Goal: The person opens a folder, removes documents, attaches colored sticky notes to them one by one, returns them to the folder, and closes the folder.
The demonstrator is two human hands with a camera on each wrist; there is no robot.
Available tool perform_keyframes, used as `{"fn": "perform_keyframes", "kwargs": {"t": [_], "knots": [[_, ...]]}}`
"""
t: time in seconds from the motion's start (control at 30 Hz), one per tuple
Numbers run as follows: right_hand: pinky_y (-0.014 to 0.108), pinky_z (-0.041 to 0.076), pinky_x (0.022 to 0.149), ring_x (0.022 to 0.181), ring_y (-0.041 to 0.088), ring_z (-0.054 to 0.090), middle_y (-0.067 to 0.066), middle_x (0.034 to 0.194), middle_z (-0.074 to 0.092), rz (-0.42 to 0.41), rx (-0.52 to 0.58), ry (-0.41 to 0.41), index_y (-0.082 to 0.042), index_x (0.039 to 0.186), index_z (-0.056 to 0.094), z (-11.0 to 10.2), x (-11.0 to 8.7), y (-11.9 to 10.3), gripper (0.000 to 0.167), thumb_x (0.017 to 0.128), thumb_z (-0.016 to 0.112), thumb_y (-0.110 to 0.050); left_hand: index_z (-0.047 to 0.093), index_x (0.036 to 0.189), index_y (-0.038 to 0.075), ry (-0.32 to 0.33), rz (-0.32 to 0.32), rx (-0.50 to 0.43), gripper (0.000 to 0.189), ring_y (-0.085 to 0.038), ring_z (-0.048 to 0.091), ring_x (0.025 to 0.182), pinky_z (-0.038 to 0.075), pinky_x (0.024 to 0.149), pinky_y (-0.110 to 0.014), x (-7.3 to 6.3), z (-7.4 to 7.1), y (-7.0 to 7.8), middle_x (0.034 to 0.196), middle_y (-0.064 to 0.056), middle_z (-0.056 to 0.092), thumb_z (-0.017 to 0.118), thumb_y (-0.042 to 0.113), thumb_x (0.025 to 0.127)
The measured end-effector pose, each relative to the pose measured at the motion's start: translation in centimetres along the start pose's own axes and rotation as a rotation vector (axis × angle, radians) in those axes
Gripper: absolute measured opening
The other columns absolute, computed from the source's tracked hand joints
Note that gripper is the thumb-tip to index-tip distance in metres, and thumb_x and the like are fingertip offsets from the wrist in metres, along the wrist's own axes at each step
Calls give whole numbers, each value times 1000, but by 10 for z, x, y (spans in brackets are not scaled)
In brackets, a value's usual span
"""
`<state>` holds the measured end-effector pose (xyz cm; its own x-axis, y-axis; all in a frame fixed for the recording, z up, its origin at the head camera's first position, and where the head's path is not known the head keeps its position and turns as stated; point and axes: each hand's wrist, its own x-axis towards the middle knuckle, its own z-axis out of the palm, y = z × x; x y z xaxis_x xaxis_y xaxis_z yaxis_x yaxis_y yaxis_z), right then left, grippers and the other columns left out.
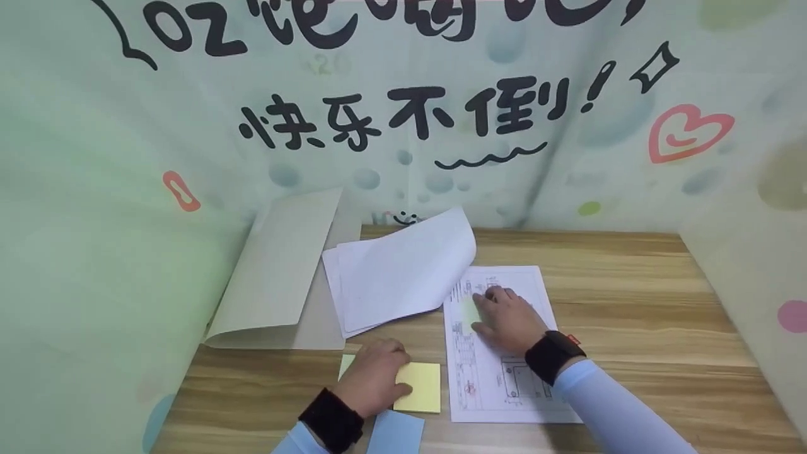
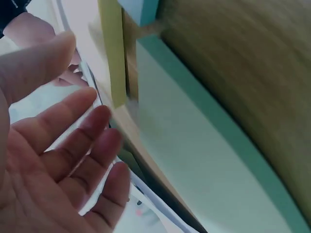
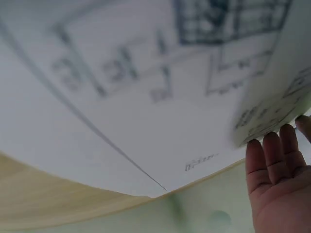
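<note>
My left hand (image 1: 373,378) hovers over the sticky note pads, its fingers loosely bent with nothing between them. Beneath and beside it are a yellow pad (image 1: 422,388), a pale green pad (image 2: 194,136) mostly covered by the hand in the head view, and a blue pad (image 1: 396,434) nearer the front. Over a printed technical drawing (image 1: 504,403) lies my right hand (image 1: 510,325), fingertips at a pale green sticky note (image 1: 468,316) on the sheet's upper left. In the right wrist view the fingers (image 3: 273,150) look fairly straight against the paper.
Overlapping white sheets (image 1: 403,271) lie behind the hands, one corner curling up over the drawing. A large cream folder (image 1: 284,271) stands partly raised at the back left. Printed fabric (image 1: 403,176) walls in the wooden table (image 1: 630,284).
</note>
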<state>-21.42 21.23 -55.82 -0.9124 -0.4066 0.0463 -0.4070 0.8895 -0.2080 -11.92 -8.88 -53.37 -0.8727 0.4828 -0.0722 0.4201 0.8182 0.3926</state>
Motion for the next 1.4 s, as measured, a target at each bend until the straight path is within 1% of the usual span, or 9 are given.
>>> {"fn": "perform_keyframes", "kwargs": {"t": [0.17, 0.4, 0.53, 0.7, 0.8, 0.93, 1.1, 1.27, 1.4], "knots": [[51, 44, 113, 136, 34, 50, 16, 142, 54, 32, 89, -18, -5, 146, 54, -3, -6, 7, 60, 98, 68, -36, 70, 123, 2, -36, -40, 45, 53, -30, 57, 121, 43, 104, -52, 3, -1, 1, 126, -10, 63, 82, 33, 82], [52, 47, 109, 132, 38, 54, 19, 141, 55, 82, 11, -1, -5, 145, 56, -9, -12, 8, 67, 94, 71, -46, 72, 116, 1, 3, -39, 66, 56, -28, 57, 113, 44, 100, -48, 5, -3, -1, 114, -7, 63, 87, 39, 77], [54, 47, 109, 137, 40, 51, 22, 145, 52, 121, 2, -10, 2, 143, 55, -10, -13, 8, 72, 94, 70, -49, 71, 108, 3, 1, -34, 80, 52, -27, 56, 112, 44, 98, -47, 6, -4, -1, 110, -5, 61, 87, 41, 76], [54, 45, 112, 142, 39, 46, 21, 150, 48, 122, -6, -28, 1, 147, 50, -7, -16, 7, 73, 95, 68, -48, 65, 101, 7, -15, -43, 73, 48, -25, 56, 109, 44, 94, -46, 8, -3, -3, 106, -3, 61, 88, 42, 76], [54, 44, 113, 143, 40, 45, 22, 151, 47, 113, -9, -26, 0, 148, 49, -5, -18, 6, 73, 96, 68, -47, 61, 97, 10, -20, -55, -5, 41, -22, 55, 102, 43, 92, -43, 9, -3, -4, 98, 0, 60, 87, 35, 78], [54, 43, 113, 142, 41, 46, 24, 150, 48, 96, -15, -25, 0, 148, 49, -4, -19, 4, 72, 97, 67, -46, 58, 99, 13, -31, -79, -161, 30, -14, 52, 85, 45, 78, -32, 9, -3, -3, 85, 4, 54, 80, 28, 87], [53, 46, 111, 136, 39, 51, 22, 143, 54, 51, -35, 23, -2, 145, 54, -6, -23, 0, 66, 95, 71, -41, 55, 109, 14, -50, -123, -373, 22, -11, 53, 77, 46, 65, -26, 10, -4, -1, 87, 3, 56, 68, 27, 98], [48, 49, 108, 129, 30, 58, 12, 136, 61, -101, -22, 184, -11, 137, 62, -19, -31, -25, 47, 95, 72, -29, 52, 111, 13, 23, -164, -569, 18, -14, 56, 75, 46, 63, -27, 11, -8, 0, 100, -8, 67, 63, 24, 102], [42, 50, 108, 130, 22, 57, 4, 139, 60, -292, 39, 250, -18, 134, 64, -28, -43, -60, 42, 96, 71, -35, 53, 116, 12, 65, -211, -684, 19, -16, 62, 84, 49, 70, -28, 12, -10, 2, 114, -14, 71, 61, 24, 103]]}}
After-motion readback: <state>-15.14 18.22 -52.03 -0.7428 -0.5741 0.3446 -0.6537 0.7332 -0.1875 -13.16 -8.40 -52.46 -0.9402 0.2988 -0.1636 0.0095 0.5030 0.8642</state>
